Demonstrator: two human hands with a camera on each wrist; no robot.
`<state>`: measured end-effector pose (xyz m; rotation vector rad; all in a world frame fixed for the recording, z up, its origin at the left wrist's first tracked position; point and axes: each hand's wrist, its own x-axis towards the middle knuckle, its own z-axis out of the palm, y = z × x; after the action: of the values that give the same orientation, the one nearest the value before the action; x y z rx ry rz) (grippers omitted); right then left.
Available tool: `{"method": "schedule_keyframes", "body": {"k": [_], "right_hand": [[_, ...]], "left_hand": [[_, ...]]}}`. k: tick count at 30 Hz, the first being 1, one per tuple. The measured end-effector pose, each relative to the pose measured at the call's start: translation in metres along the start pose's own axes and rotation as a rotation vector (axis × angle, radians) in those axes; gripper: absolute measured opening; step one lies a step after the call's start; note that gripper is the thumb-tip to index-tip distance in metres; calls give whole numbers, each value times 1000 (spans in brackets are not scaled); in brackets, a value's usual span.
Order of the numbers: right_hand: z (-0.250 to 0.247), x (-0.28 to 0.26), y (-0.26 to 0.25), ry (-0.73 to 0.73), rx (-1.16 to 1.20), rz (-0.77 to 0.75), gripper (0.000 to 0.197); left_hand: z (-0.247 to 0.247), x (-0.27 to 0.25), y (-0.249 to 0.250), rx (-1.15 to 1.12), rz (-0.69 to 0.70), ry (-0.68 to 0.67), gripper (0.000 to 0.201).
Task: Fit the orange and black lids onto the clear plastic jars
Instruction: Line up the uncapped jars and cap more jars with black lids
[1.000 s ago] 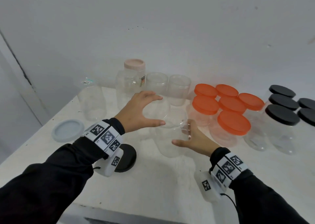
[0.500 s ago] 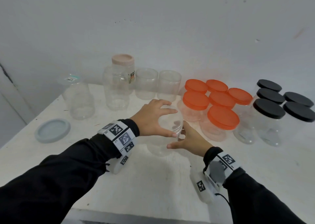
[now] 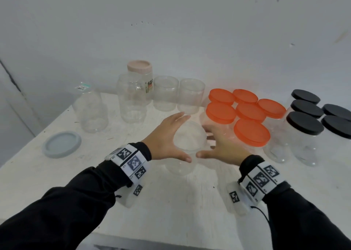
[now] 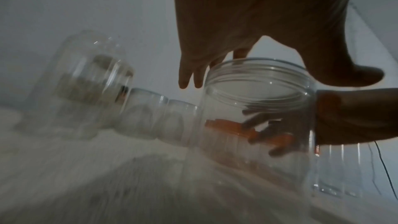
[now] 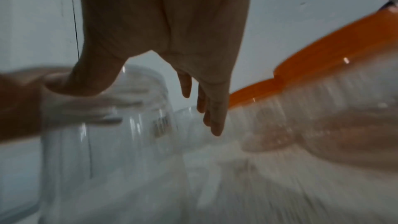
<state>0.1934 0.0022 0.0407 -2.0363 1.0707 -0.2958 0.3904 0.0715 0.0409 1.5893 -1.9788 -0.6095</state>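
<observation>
Clear thin plastic, open jar (image 3: 187, 145) stands on the table (image 3: 171, 202) between both hands: left hand (image 3: 165, 135) and right hand (image 3: 224, 145) fingers spread, straight, cupping its sides. Likely light, slippery, flexes; hold below the threaded rim.

Bare tabotop lies open in front: the tabletop (image 3: 171, 202) near the front edge offers free passage for a hand. Orange-lidded jars (image 3: 251, 133) crowd just right of the open jar (image 3: 187, 145), with black-lidded jars (image 3: 303, 128) beyond. Open clear jars (image 3: 165, 93) line the back wall, and a grey lid (image 3: 61, 144) lies at the left.
</observation>
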Motion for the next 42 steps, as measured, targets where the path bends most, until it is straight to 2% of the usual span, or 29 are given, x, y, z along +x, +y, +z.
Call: {"method": "schedule_keyframes", "body": {"k": [3, 5, 8, 10, 17, 21, 25, 31, 33, 37, 39, 42], "right_hand": [[-21, -2, -27, 21, -65, -77, 87], [-24, 1, -45, -8, -160, -146, 80], [-15, 10, -65, -135, -371, -230, 80], [-11, 16, -72, -234, -482, -235, 81], [-11, 26, -90, -358, -752, -172, 80], [-13, 29, -93, -404, -756, -168, 80], [-12, 30, -98, -374, -773, -153, 79], [-2, 27, -99, -233, -919, -114, 72], [-3, 28, -99, -257, -934, -92, 77], [-11, 30, -98, -434, -901, -91, 92], [-11, 31, -98, -428, -876, -139, 90], [-9, 31, -96, -347, -880, -176, 86]], "left_hand": [[10, -11, -10, -254, -111, 111, 119], [19, -14, -14, -348, -171, 139, 122], [30, -13, -16, -497, -213, 169, 128], [34, -12, -18, -560, -211, 208, 124], [39, -11, -24, -569, -196, 207, 116], [41, -11, -27, -571, -206, 232, 115], [41, -11, -27, -551, -221, 237, 113], [43, -12, -27, -582, -228, 244, 111], [43, -12, -27, -584, -226, 245, 110], [44, -12, -28, -567, -205, 256, 100], [43, -12, -28, -565, -199, 261, 96], [45, -12, -30, -573, -211, 278, 104]]}}
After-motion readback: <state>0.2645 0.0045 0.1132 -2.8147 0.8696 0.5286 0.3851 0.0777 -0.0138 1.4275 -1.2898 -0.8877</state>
